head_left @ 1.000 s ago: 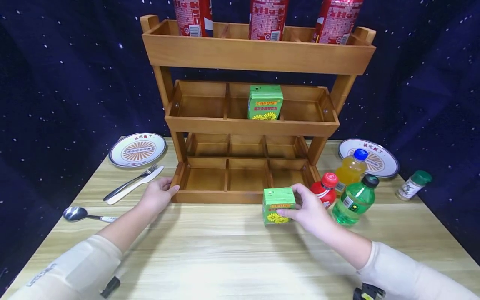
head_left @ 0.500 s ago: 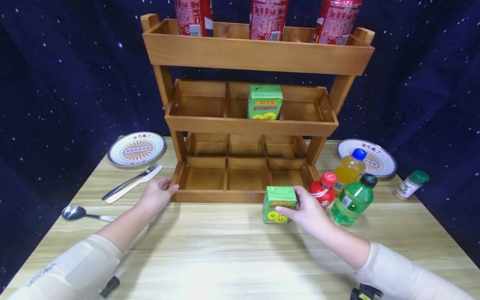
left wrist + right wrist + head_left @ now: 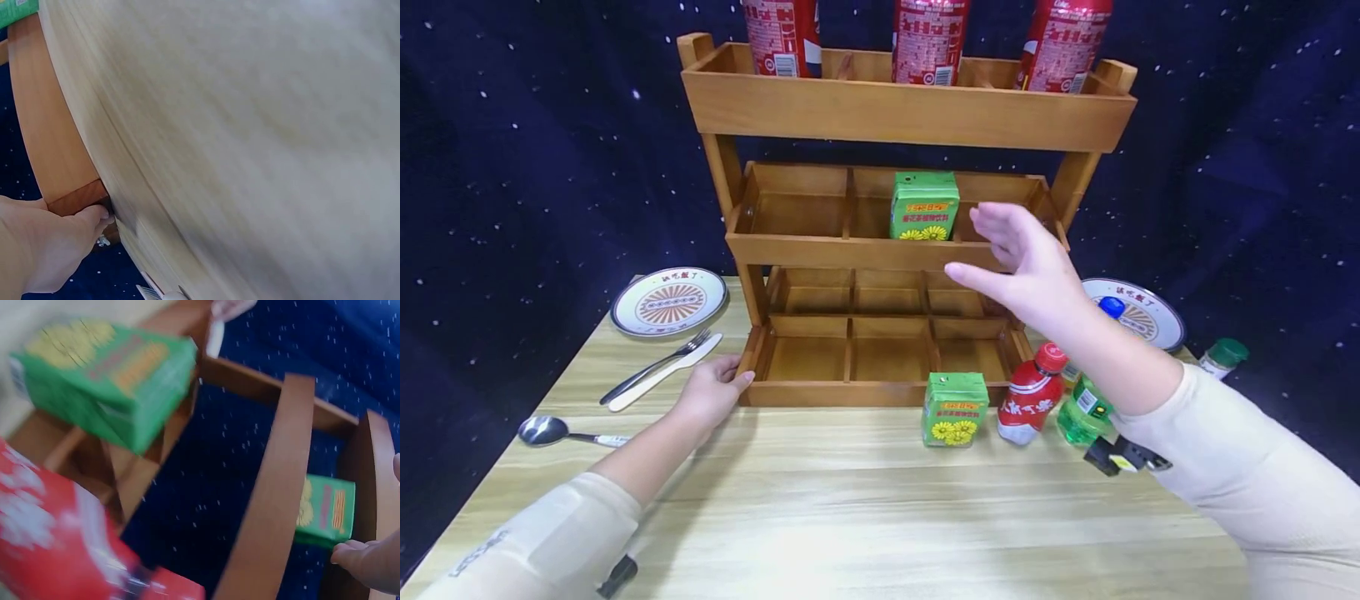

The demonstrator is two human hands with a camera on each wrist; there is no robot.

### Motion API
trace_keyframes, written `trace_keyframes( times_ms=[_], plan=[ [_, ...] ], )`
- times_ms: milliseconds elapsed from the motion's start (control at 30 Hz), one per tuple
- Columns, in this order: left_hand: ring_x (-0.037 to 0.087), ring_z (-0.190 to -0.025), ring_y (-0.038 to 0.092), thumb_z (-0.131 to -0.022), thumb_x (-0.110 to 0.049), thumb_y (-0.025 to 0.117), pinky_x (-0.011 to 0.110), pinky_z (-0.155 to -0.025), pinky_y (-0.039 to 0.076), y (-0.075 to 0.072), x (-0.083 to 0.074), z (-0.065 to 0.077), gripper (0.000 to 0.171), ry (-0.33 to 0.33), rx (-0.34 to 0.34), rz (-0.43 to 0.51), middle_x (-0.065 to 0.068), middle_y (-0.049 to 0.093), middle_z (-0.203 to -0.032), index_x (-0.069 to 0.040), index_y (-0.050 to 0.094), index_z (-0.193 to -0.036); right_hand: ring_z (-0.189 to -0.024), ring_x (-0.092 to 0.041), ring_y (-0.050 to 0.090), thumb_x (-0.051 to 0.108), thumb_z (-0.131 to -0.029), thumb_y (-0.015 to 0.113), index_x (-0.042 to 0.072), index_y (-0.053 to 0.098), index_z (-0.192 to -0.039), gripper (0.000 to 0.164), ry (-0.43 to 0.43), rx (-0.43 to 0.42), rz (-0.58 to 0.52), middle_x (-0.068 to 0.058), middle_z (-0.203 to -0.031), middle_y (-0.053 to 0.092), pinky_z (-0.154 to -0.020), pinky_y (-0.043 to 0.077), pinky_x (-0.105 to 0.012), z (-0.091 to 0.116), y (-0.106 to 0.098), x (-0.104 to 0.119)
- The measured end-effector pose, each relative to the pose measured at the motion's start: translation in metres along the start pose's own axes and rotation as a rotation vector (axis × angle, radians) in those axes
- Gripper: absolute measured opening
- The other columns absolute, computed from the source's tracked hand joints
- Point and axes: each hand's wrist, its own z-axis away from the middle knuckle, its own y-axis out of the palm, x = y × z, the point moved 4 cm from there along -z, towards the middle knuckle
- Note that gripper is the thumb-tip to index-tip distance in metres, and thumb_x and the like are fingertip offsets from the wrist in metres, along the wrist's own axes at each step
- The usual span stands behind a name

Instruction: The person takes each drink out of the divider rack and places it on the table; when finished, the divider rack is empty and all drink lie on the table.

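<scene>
Left hand (image 3: 711, 392) grips the rack (image 3: 910, 117) at its lower left corner (head view); right hand (image 3: 1032, 275), spread and holding nothing, has risen towards the middle tier (image 3: 820, 251) from the front carton (image 3: 955, 410), now standing free before the rack. Left wrist view: thumb and fingers (image 3: 94, 215) clasp its end. Right wrist view: a fingertip (image 3: 351, 553) near the shelved carton (image 3: 328, 506) suggests reaching; grasping would need narrower fingers.

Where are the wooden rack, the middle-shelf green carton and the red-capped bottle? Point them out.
Wooden rack (image 3: 850, 253): head view, middle shelf's front board.
Middle-shelf green carton (image 3: 925, 214): head view, printed front.
Red-capped bottle (image 3: 1032, 402): head view, red label.
</scene>
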Motion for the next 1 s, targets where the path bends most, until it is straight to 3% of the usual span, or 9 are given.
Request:
trace_keyframes(
  times_ms=[233,400,600,733,1000],
  plan=[
    [0.036,-0.123,0.032,-0.093,-0.009,0.046,0.04,-0.1,0.032,-0.002,-0.001,-0.001,0.051,-0.005,0.002,-0.007,0.032,0.032,-0.132,0.015,0.025,-0.132,-0.117,-0.012,0.043,0.026,-0.07,0.077,0.005,0.035,-0.133,0.079,0.037,0.016,0.029,-0.006,-0.13,0.045,-0.099,0.035,-0.027,-0.062,0.006,-0.007],
    [0.037,-0.123,0.033,-0.093,-0.009,0.046,0.04,-0.1,0.032,-0.001,0.0,0.0,0.051,-0.015,0.008,-0.018,0.032,0.032,-0.132,0.015,0.024,-0.132,-0.1,-0.016,0.054,0.017,-0.067,0.079,0.004,0.04,-0.127,0.073,0.072,0.062,-0.002,-0.008,-0.113,0.054,-0.084,0.047,-0.028,-0.089,0.016,-0.022],
    [0.036,-0.12,0.036,-0.093,-0.007,0.046,0.04,-0.098,0.035,0.0,0.001,-0.001,0.049,-0.002,0.003,0.007,0.033,0.035,-0.13,0.017,0.026,-0.13,-0.087,-0.016,0.057,0.011,-0.066,0.08,0.004,0.046,-0.118,0.063,0.093,0.091,-0.014,-0.009,-0.101,0.059,-0.065,0.051,-0.029,-0.099,0.019,-0.031],
    [0.036,-0.121,0.035,-0.093,-0.008,0.047,0.039,-0.098,0.035,0.0,0.0,-0.001,0.05,-0.009,0.004,0.015,0.032,0.034,-0.131,0.016,0.025,-0.131,-0.084,-0.017,0.057,0.011,-0.064,0.081,0.005,0.049,-0.111,0.056,0.079,0.07,-0.032,-0.009,-0.097,0.061,-0.061,0.051,-0.031,-0.099,0.017,-0.034],
    [0.036,-0.121,0.036,-0.093,-0.008,0.047,0.039,-0.098,0.035,0.0,0.002,-0.002,0.05,-0.009,0.001,0.022,0.032,0.035,-0.13,0.016,0.026,-0.131,-0.092,-0.015,0.057,0.011,-0.062,0.082,0.007,0.054,-0.106,0.052,-0.007,-0.034,-0.067,-0.004,-0.102,0.061,-0.077,0.049,-0.028,-0.088,0.009,-0.021]
  ],
)
